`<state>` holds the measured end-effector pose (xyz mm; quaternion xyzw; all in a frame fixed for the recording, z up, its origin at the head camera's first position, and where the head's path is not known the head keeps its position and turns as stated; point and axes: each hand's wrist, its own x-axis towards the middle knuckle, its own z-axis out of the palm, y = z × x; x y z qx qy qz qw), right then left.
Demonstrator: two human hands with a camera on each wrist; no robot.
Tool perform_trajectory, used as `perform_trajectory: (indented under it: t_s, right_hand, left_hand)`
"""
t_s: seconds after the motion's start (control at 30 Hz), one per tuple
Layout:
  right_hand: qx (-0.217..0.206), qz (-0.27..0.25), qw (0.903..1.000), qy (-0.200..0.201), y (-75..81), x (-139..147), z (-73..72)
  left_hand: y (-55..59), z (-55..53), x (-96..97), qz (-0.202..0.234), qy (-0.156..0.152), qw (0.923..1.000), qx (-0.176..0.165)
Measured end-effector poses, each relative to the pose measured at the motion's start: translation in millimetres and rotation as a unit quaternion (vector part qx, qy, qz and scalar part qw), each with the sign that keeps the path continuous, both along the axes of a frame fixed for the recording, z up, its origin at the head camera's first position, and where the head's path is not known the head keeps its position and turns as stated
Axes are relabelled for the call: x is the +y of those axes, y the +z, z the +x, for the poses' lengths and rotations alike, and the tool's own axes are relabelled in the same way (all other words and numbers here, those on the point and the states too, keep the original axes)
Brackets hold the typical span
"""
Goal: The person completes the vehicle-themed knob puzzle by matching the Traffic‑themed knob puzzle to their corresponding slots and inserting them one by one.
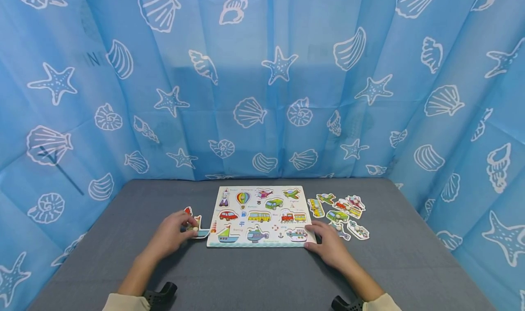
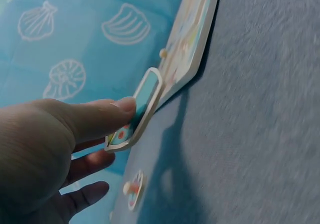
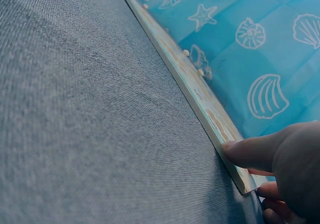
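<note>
A wooden puzzle board (image 1: 242, 224) printed with vehicles lies flat on the table. At its left edge my left hand (image 1: 174, 231) pinches a sailboat puzzle piece (image 1: 202, 233) between thumb and fingers. In the left wrist view this piece (image 2: 146, 91) is tilted, its blue hull towards the board's corner. My right hand (image 1: 327, 242) holds the board's near right corner. Its thumb (image 3: 245, 151) lies on the board's near edge, with the other fingers beyond the corner in the right wrist view.
Several knobbed vehicle pieces, among them a green truck piece (image 1: 337, 216), lie right of the board. Another knobbed piece (image 2: 135, 190), partly red, lies beyond my left hand. A blue shell-patterned curtain (image 1: 262, 83) hangs behind the grey table (image 1: 254, 279).
</note>
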<state>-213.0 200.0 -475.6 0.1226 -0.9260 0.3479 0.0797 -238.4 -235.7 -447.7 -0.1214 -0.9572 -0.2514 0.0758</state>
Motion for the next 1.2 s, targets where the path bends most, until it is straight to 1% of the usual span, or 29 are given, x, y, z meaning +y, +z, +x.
perform_trajectory:
  t_s: [0.1, 0.23, 0.43, 0.63, 0.87, 1.03, 1.2]
  right_hand:
    - [0.001, -0.002, 1.0, 0.001, -0.3, 0.1, -0.2]
    - [0.0, -0.005, 1.0, 0.003, -1.1, 0.1, -0.6]
    - [0.006, -0.004, 1.0, 0.003, -2.8, 0.6, -1.5]
    - [0.007, -0.003, 1.0, 0.004, -3.1, 1.3, -1.8]
    - [0.002, -0.001, 1.0, 0.003, -1.0, 1.4, -1.1]
    - [0.002, 0.001, 1.0, 0.005, -1.2, 1.3, -1.8]
    - [0.005, 0.0, 1.0, 0.004, -2.7, 1.0, -2.3]
  left_hand:
    - [-0.6, 0.9, 8.2, -0.003, -0.004, 0.9999, 0.016]
    - [-4.6, 1.9, 18.0, -0.007, -0.014, 0.9992, 0.036]
    - [-8.5, 3.4, 29.8, 0.004, -0.034, 0.9978, 0.056]
    - [-8.6, 3.1, 40.8, -0.001, -0.05, 0.9967, 0.064]
    - [-8.4, -1.6, 52.6, 0.003, -0.073, 0.9948, 0.071]
    - [-13.6, -5.1, 58.8, 0.011, -0.083, 0.9939, 0.071]
    - [-18.8, -8.4, 64.3, 0.008, -0.091, 0.993, 0.074]
